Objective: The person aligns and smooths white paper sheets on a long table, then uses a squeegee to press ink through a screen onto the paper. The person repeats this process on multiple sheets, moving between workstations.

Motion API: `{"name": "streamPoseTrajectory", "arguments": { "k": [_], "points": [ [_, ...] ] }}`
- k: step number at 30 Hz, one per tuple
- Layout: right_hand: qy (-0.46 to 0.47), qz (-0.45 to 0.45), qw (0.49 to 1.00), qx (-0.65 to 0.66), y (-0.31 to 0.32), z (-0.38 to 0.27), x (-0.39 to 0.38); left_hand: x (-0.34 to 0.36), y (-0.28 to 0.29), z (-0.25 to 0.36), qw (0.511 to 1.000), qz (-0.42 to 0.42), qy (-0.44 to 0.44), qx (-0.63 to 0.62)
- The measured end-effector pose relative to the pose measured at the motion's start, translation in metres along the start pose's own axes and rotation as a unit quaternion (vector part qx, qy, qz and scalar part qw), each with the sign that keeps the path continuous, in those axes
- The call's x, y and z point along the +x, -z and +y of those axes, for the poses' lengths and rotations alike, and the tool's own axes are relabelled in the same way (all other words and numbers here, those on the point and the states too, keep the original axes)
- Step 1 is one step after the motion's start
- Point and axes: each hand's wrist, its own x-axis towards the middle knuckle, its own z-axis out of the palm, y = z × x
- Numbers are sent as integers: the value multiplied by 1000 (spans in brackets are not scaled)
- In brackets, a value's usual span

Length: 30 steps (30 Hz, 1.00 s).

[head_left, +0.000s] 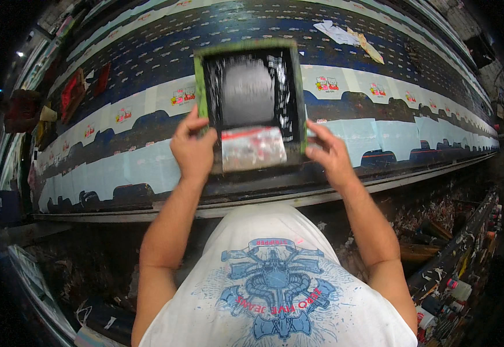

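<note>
A screen-printing frame with green edges is held over the long printing table, slightly blurred. Wet black ink is smeared around a greyish mesh window inside it. At its near end lies a smeared whitish piece with a red top edge, perhaps a squeegee. My left hand grips the frame's left side near the closer corner, fingers wrapped on the edge. On the opposite side my right hand holds the right edge, thumb and fingers closed on it. Beneath are rows of pale fabric pieces bearing small cartoon prints.
Light blue fabric pieces line the table's near side, by a metal rail. A crumpled white cloth lies at the far right. Red-stained frames stand at the left. Bottles and scraps fill the lower right.
</note>
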Motion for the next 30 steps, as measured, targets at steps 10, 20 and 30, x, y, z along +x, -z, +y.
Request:
{"name": "streamPoseTrajectory", "arguments": {
  "k": [10, 20, 30],
  "points": [
    [-76, -3, 997, 3, -4, 45, -42, -72, 7, -43, 989, -16, 123, -82],
    [213, 59, 885, -410, -34, 13, -43, -72, 6, -53, 986, -12, 151, -77],
    [300, -155, 823, -456, -64, 1, -24, -70, 6, -60, 980, -21, 174, -96]
  ]
}}
